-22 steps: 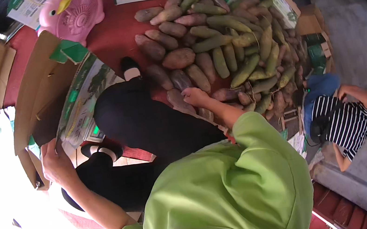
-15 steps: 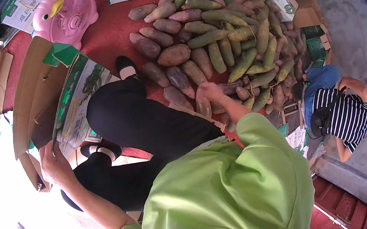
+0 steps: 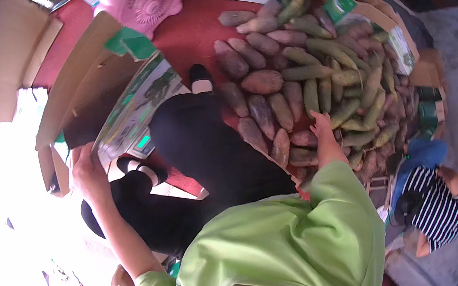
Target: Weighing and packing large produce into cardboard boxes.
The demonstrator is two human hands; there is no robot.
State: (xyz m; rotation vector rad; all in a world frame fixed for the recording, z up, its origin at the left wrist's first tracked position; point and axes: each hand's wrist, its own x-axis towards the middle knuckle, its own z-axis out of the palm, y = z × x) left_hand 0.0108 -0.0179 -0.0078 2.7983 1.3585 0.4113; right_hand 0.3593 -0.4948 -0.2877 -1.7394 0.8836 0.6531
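My left hand (image 3: 90,173) is closed on the near edge of an upright cardboard box (image 3: 80,85) with a printed side and green corner pieces. The box's inside is dark. My right hand (image 3: 321,124) is over the pile with its fingers apart and nothing visibly held. Its fingertips are close to the lower end of a long green vegetable (image 3: 311,96). Around it lie plump reddish-brown vegetables, like sweet potatoes, among them a thick one (image 3: 262,82) and a shorter one (image 3: 280,148). I cannot tell whether the right fingers touch anything.
A lit green display (image 3: 144,142) shows beside the box's base. Beyond stands a pink animal-shaped basin (image 3: 148,8). Opened cartons (image 3: 426,69) border the pile on the right, where a person in a striped shirt (image 3: 439,204) bends over. Red covering (image 3: 189,23) lies under the pile.
My right hand has let go of a reddish-brown vegetable, moved right across the pile and spread its fingers. The left hand keeps its hold on the box. The whole view has shifted.
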